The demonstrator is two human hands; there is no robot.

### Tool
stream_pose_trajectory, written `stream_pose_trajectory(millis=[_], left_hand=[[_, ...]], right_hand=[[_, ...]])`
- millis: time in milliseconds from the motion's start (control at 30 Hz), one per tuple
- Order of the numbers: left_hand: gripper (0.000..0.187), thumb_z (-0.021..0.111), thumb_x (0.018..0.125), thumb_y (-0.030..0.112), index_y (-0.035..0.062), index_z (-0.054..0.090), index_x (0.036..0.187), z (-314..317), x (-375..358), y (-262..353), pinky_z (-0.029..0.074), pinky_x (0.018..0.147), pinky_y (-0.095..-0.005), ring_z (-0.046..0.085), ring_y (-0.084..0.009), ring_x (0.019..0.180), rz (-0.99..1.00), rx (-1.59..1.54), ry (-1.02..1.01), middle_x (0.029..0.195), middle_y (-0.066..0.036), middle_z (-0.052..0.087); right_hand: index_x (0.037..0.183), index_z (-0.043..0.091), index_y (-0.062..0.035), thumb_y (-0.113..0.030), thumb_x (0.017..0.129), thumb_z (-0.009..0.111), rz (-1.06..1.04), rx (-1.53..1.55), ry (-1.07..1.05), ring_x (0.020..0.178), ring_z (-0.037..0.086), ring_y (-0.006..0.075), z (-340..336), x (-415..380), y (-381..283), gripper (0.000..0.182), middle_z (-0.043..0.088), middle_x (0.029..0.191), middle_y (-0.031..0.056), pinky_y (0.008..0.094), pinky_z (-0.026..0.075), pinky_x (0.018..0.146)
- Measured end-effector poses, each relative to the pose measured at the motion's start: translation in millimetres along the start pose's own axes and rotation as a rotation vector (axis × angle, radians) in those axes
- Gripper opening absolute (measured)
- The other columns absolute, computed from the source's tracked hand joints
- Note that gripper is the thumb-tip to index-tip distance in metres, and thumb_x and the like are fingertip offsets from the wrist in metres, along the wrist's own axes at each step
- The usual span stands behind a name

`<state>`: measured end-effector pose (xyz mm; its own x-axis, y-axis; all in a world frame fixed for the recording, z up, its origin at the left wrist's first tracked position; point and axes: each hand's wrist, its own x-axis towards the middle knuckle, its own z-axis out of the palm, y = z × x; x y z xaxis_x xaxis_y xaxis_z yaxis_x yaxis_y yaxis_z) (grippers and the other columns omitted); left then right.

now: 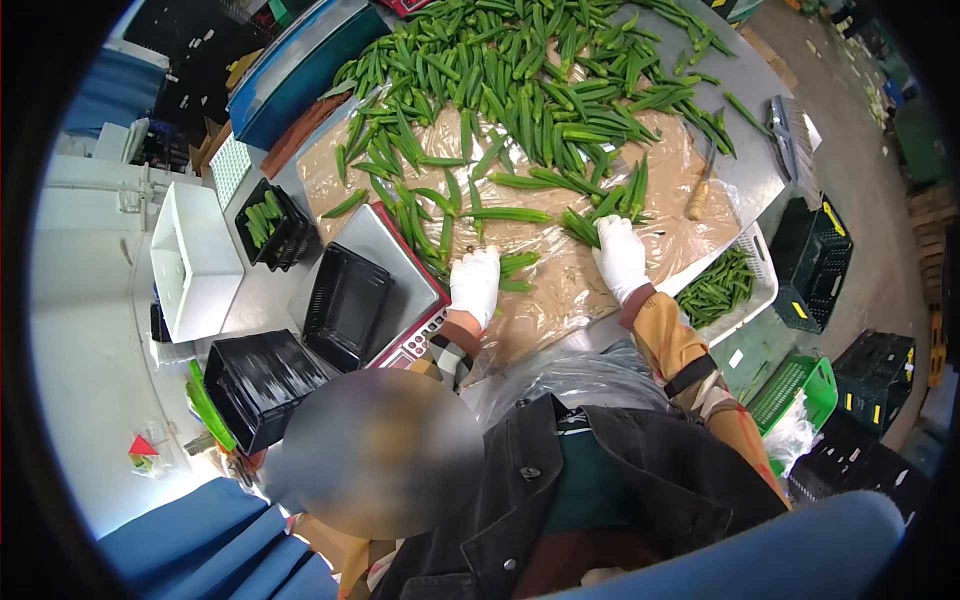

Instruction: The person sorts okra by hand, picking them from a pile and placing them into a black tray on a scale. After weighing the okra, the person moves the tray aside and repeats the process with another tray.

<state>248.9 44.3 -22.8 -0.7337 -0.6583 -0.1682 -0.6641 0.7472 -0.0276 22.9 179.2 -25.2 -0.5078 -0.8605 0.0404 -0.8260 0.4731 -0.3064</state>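
Note:
My left hand [474, 285], in a white glove, is closed at the near edge of the plastic-wrapped cardboard [560, 300], beside the scale. Okra pods [517, 264] stick out past its fingers. My right hand [621, 258], also white-gloved, has its fingers curled over a small bunch of okra [583, 226]. Beyond both hands a large heap of green okra [520, 90] covers the far part of the table. An unfilled black plastic tray [347, 308] sits on the red-edged scale [412, 300] to the left.
A black tray with okra [263, 220] and a stack of black trays [262, 378] stand at the left. A wooden-handled tool [698, 200] and a brush [793, 145] lie on the right. A white basket [765, 268] below the table's right edge holds okra.

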Motion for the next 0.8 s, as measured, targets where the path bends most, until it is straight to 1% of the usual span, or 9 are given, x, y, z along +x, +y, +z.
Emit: stream_pose_trajectory(millis=[67, 167, 200, 333, 433, 467, 567, 667, 800], left_hand=[[0.039, 0.070, 0.072, 0.002, 0.0024, 0.055, 0.108, -25, 0, -5, 0.053, 0.078, -0.0399, 0.066, -0.0280, 0.092, -0.053, -0.160, -0.077, 0.096, -0.016, 0.067], [0.053, 0.075, 0.074, 0.001, 0.0006, 0.053, 0.122, -44, -9, -8, 0.052, 0.085, -0.0365, 0.066, -0.0214, 0.095, -0.200, -1.023, 0.034, 0.103, -0.013, 0.067], [0.050, 0.073, 0.081, 0.002, 0.0023, 0.053, 0.126, -45, -9, -6, 0.053, 0.079, -0.0349, 0.066, -0.0198, 0.087, -0.084, -1.424, 0.114, 0.101, -0.009, 0.069], [0.037, 0.069, 0.086, -0.003, 0.0038, 0.058, 0.121, -68, -26, -7, 0.052, 0.084, -0.0337, 0.064, -0.0180, 0.095, -0.254, -2.117, -0.278, 0.107, -0.005, 0.066], [0.034, 0.064, 0.088, -0.004, 0.0026, 0.058, 0.121, -67, -46, -10, 0.053, 0.085, -0.0340, 0.065, -0.0193, 0.094, -0.293, -2.189, -0.283, 0.108, -0.007, 0.066], [0.035, 0.064, 0.088, -0.004, 0.0024, 0.057, 0.122, -66, -51, -11, 0.053, 0.086, -0.0339, 0.065, -0.0194, 0.095, -0.303, -2.188, -0.264, 0.109, -0.007, 0.066], [0.036, 0.064, 0.089, -0.003, 0.0017, 0.056, 0.124, -69, -61, -17, 0.052, 0.088, -0.0333, 0.064, -0.0189, 0.097, -0.294, -2.142, -0.151, 0.111, -0.008, 0.066], [0.041, 0.063, 0.089, -0.002, 0.0006, 0.052, 0.128, -99, -75, -31, 0.050, 0.092, -0.0310, 0.062, -0.0164, 0.102, -0.264, -2.008, 0.025, 0.115, -0.007, 0.064], [0.055, 0.059, 0.092, 0.001, 0.0026, 0.038, 0.142, -143, -101, -90, 0.046, 0.097, -0.0294, 0.055, -0.0155, 0.115, -0.228, -1.782, 0.077, 0.128, -0.008, 0.056]], right_hand=[[0.109, 0.057, -0.0098, -0.012, 0.070, 0.077, -0.006, -0.013, 0.015, 0.101, 0.056, 0.0317, -1, 5, 0, 0.044, 0.058, 0.104, 0.0108, 0.0412, 0.052, 0.081], [0.111, 0.056, -0.0094, -0.010, 0.072, 0.076, 0.019, -0.036, 0.040, 0.100, 0.057, 0.0325, -3, 9, 8, 0.044, 0.058, 0.105, 0.0123, 0.0421, 0.051, 0.081], [0.111, 0.056, -0.0083, -0.010, 0.073, 0.076, 0.015, -0.053, 0.029, 0.098, 0.059, 0.0329, 0, 9, 12, 0.042, 0.060, 0.102, 0.0132, 0.0430, 0.051, 0.082], [0.115, 0.057, -0.0057, -0.009, 0.080, 0.073, 0.052, 0.058, -0.027, 0.095, 0.064, 0.0325, 1, 10, 20, 0.038, 0.066, 0.104, 0.0144, 0.0412, 0.052, 0.082], [0.118, 0.057, -0.0033, -0.008, 0.086, 0.069, 0.138, 1.031, -0.112, 0.096, 0.065, 0.0258, -11, 10, 2, 0.034, 0.068, 0.112, 0.0120, 0.0348, 0.052, 0.081], [0.119, 0.057, -0.0024, -0.008, 0.091, 0.066, 0.212, 1.196, -0.177, 0.090, 0.066, 0.0166, -28, 5, -15, 0.030, 0.068, 0.113, 0.0092, 0.0285, 0.052, 0.074], [0.115, 0.059, -0.0029, -0.009, 0.090, 0.068, 0.465, 1.412, -0.660, 0.081, 0.065, 0.0111, -78, -1, -79, 0.027, 0.069, 0.102, 0.0059, 0.0268, 0.052, 0.066], [0.109, 0.063, -0.0057, -0.014, 0.092, 0.067, 0.528, 1.678, -0.762, 0.072, 0.063, 0.0105, -67, -16, -145, 0.019, 0.067, 0.092, 0.0030, 0.0233, 0.051, 0.059], [0.109, 0.063, -0.0067, -0.014, 0.094, 0.065, 0.446, 1.847, -0.822, 0.077, 0.060, 0.0103, -53, -13, -218, 0.017, 0.065, 0.093, 0.0023, 0.0244, 0.050, 0.062]])
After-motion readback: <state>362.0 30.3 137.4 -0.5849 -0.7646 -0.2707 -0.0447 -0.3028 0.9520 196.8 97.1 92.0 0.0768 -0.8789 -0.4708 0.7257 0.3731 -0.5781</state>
